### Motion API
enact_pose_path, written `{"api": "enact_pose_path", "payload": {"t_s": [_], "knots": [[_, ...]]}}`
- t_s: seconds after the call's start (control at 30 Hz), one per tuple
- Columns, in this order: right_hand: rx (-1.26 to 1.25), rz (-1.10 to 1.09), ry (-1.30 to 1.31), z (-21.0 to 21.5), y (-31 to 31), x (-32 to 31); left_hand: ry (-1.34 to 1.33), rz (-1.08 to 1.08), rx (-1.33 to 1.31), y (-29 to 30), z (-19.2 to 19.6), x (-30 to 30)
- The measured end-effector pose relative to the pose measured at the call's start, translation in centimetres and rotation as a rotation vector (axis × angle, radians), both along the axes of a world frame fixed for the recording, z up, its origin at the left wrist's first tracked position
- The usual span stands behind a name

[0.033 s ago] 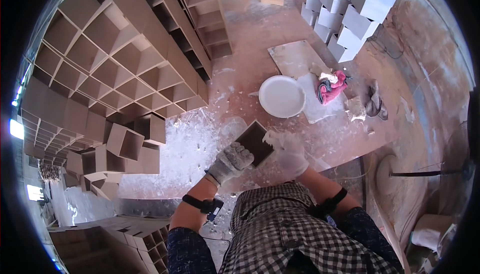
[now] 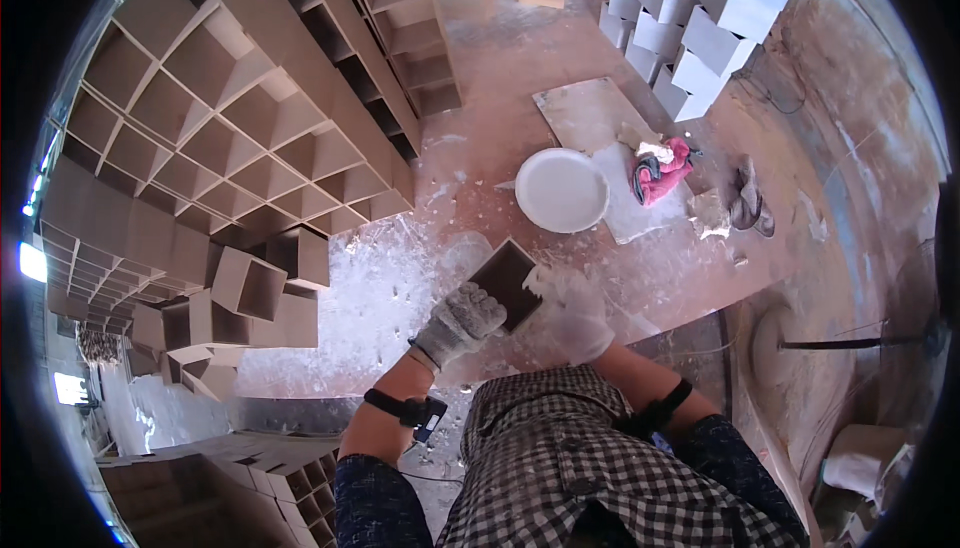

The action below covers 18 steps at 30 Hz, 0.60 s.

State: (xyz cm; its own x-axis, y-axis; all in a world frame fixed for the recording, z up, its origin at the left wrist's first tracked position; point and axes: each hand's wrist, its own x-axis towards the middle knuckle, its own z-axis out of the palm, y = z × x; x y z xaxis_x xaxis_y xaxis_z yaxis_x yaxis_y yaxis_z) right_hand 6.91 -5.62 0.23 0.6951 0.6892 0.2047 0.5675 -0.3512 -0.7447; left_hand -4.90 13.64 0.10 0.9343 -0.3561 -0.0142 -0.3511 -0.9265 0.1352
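Dusty workshop, stacks of open brown boxes (image 2: 262, 106), piled white boxes (image 2: 710, 43), white-smeared work surface (image 2: 370, 298)

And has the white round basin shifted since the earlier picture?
No. The white round basin keeps the same place relative to the brown shelving; no shift in any direction shows.

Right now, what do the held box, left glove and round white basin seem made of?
Box: likely matte fibreboard or cardboard, from its thin, flat brown walls. Left glove: probably knitted yarn, dull; its grey surface looks mottled. Basin: possibly smooth plastic, given the even pale rim.
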Motion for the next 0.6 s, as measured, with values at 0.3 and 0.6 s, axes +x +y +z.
{"api": "enact_pose_path", "payload": {"t_s": [0.3,0.6], "knots": [[0.169,0.103,0.086,7.6,-0.2,-2.3,-0.17,-0.022,0.019,0.2,0.1,-0.1],[0.093,0.033,-0.437,0.4,2.1,-4.3,-0.263,-0.035,-0.153,0.5,-0.4,0.5]]}}
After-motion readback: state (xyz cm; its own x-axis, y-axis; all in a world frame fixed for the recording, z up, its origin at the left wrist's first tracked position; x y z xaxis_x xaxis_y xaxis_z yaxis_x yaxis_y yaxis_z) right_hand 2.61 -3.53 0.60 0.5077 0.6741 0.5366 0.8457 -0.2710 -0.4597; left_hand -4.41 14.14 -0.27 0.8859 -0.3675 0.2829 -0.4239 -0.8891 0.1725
